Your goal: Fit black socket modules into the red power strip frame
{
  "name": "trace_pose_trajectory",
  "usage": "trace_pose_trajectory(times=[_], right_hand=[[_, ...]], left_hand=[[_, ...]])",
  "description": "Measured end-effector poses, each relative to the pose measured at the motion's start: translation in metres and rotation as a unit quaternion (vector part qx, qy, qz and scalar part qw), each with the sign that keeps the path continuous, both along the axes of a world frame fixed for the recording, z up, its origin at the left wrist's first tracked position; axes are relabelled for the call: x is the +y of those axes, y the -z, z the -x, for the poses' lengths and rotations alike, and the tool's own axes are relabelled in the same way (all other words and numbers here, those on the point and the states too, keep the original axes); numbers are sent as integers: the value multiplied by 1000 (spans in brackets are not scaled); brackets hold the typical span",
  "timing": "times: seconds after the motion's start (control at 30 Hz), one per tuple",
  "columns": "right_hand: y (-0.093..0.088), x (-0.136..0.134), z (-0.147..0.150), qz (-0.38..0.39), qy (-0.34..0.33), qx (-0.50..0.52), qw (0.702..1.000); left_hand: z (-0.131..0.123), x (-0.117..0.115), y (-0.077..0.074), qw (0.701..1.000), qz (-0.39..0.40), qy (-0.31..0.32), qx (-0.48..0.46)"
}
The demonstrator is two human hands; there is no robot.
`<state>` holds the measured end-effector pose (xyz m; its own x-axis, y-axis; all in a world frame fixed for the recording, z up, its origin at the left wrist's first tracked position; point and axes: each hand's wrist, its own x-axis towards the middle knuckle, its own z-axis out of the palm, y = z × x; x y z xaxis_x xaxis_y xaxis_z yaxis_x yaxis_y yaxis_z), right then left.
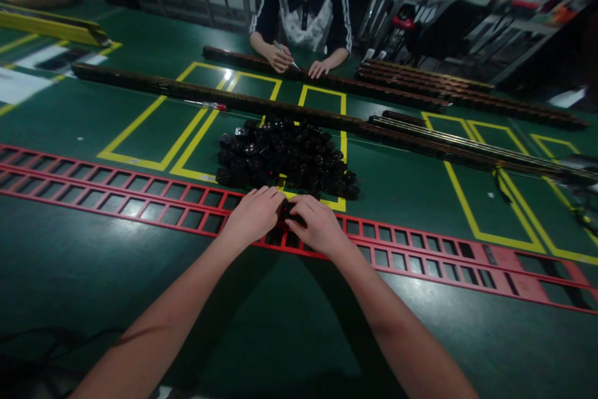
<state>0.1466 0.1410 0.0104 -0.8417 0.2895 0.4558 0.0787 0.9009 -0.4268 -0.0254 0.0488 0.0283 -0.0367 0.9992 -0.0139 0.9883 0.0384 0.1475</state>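
My left hand (258,212) and my right hand (317,223) meet over the middle of a long red frame (177,190) with two rows of rectangular openings. Between them is a small black part (294,212), with the fingers of both hands closed on it; its exact kind is partly hidden by my fingers. Just beyond my fingertips lies a heap of small black parts (289,153) that look much alike. Its near edge comes close to the red frame.
Long dark rails (224,93) run across the green table (140,268) behind the heap, with a red-tipped screwdriver (215,106) beside them. Yellow tape outlines (135,161) mark the surface. Across the table, a co-worker (303,19) holds a pen-like tool (287,55) over another rail.
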Motion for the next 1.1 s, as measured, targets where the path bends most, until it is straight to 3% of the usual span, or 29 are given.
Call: trace_pose_trajectory(times=[0.97,1.1], right_hand=[[-2,-2,-2,-100,-28,-16,994],[-2,-2,-2,-79,-23,-23,996]], left_hand=[[0,-2,-3,1000,0,6,-22],[1,-2,0,1000,-11,5,-9]])
